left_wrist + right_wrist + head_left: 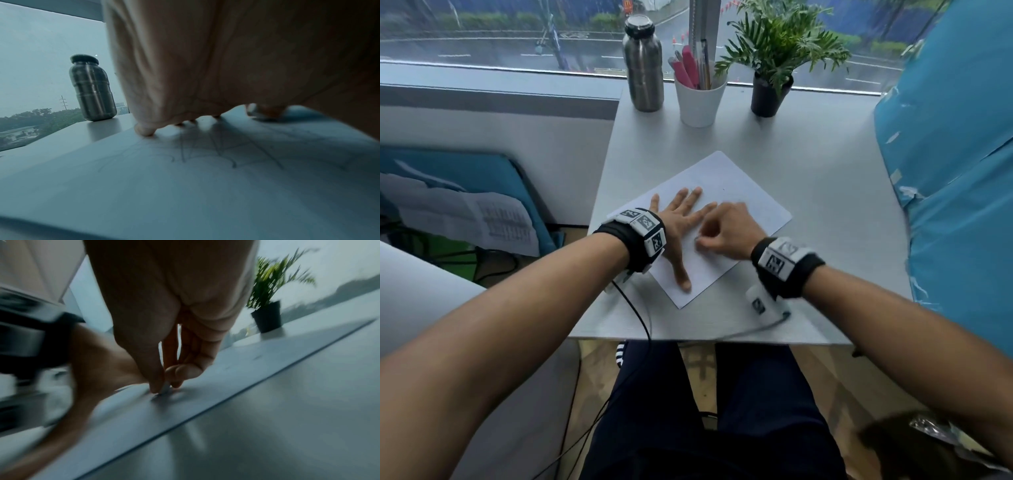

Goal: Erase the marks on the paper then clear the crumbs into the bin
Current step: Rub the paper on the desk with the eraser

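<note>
One paper (pixel 736 192) lies diagonally, corner pointing away.

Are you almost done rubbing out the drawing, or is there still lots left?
Still lots left. The left hand presses flat on the paper, and the right hand pinches a small eraser against the sheet. Pencil lines still show under the left hand, so erasing is in hand. No crumbs have been cleared yet, and no bin shows clearly.

White paper (pixel 739 192) with grey pencil marks (pixel 218 152), grey table (pixel 825 164), steel bottle (pixel 643 68), black pot (pixel 768 97).
</note>
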Demonstrator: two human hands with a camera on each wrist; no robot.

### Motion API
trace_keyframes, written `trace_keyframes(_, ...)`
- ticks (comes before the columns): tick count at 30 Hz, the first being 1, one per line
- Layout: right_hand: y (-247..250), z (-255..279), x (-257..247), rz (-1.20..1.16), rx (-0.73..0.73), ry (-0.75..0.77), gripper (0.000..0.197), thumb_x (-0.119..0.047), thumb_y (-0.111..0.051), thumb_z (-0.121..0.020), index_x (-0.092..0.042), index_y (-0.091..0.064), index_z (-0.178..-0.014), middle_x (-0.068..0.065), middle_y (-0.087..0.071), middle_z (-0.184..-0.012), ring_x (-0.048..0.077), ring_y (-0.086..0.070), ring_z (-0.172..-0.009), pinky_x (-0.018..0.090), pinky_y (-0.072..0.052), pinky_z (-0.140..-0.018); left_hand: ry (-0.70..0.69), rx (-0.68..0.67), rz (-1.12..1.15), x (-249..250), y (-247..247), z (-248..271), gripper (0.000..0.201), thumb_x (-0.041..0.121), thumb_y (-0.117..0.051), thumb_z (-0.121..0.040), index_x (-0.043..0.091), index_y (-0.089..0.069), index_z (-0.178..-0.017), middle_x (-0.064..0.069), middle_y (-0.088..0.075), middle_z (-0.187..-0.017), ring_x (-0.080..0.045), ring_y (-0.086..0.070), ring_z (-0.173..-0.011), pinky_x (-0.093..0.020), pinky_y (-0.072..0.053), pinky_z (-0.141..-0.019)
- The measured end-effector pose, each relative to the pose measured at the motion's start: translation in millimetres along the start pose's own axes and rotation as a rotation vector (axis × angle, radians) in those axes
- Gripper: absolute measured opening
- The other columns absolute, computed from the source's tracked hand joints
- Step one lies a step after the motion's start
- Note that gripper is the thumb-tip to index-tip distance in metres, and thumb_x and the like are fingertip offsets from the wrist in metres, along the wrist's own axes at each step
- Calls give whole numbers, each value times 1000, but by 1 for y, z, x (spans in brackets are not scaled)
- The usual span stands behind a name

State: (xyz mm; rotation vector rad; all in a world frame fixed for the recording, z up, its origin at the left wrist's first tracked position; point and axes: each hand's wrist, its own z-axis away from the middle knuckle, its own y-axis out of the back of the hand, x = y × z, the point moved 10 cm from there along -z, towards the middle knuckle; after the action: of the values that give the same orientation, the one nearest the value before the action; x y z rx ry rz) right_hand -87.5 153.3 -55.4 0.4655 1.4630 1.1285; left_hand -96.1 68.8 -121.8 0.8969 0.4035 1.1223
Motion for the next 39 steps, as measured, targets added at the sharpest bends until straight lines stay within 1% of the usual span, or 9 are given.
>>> trace_keyframes(3, 43, -27, 47, 51, 114, -151, 14, -24, -75, -71, -10, -76, -74, 4, -74, -77, 17, -66, -76, 21, -44, -78, -17, 13, -1, 0, 1, 3, 175, 74, -88, -22, 43, 29, -149, 4, 43, -155, -21, 39, -142, -69, 15, -112)
trace_keyframes(5, 43, -27, 46, 70, 131, -162, 12, -24, -74, -70, -13, -75, -72, 4, -73, -80, 19, -67, -78, 22, -46, -81, -16, 16, -6, -1, 3, 4, 175, 73, -88, -23, 43, 28, -149, 3, 43, -155, -21, 40, -142, -69, 16, -112)
trace_keyframes(10, -20, 12, -17, -29, -72, 19, 12, -17, -75, -73, -7, -71, -69, 3, -70, -68, 15, -64, -63, 26, -54, -62, -11, 20, -3, 0, 2, 2, 176, 78, -85, -20, 42, 30, -149, 4, 46, -153, -21, 42, -140, -69, 16, -112)
trace_keyframes(17, 50, -28, 55, 35, 151, -187, 15, -24, -74, -73, -10, -77, -76, 3, -75, -80, 15, -66, -76, 17, -45, -78, -35, 36, 14, -1, 2, 3, 174, 74, -88, -22, 44, 27, -149, 4, 42, -156, -20, 40, -142, -69, 18, -110)
trace_keyframes(21, -3, 1, -3, 6, 33, -26, 11, -19, -73, -72, -8, -71, -70, 1, -69, -70, 16, -62, -66, 28, -53, -73, -19, 28, 2, -2, 1, 1, 175, 76, -86, -22, 42, 30, -149, 5, 46, -153, -20, 43, -139, -68, 17, -111)
trace_keyframes(23, -20, 11, -17, -22, -52, 18, 12, -19, -75, -72, -7, -73, -71, 2, -71, -69, 15, -64, -65, 26, -53, -66, -21, 25, -3, -1, 0, 1, 176, 79, -85, -21, 42, 30, -148, 5, 47, -152, -19, 44, -138, -68, 18, -111)
trace_keyframes(28, 40, -29, 43, 15, 94, -166, 15, -26, -77, -71, -12, -78, -78, 4, -75, -80, 14, -67, -76, 14, -41, -72, -61, 49, 31, -1, 1, 5, 172, 76, -86, -24, 41, 25, -151, 4, 40, -156, -19, 39, -142, -69, 17, -111)
trace_keyframes(36, 44, -38, 60, 29, 144, -208, 13, -21, -78, -70, -10, -77, -76, 3, -73, -78, 17, -66, -79, 21, -49, -80, -51, 154, 61, -14, -8, 28, 151, 84, -76, -46, 35, 15, -157, 1, 28, -163, -21, 26, -149, -59, 8, -120)
trace_keyframes(39, 45, -38, 58, 32, 163, -199, 11, -21, -78, -68, -12, -76, -74, 3, -73, -77, 19, -67, -79, 29, -55, -81, -50, 180, 62, -18, -16, 32, 153, 90, -71, -43, 35, 17, -156, 0, 29, -162, -22, 27, -149, -58, 10, -120)
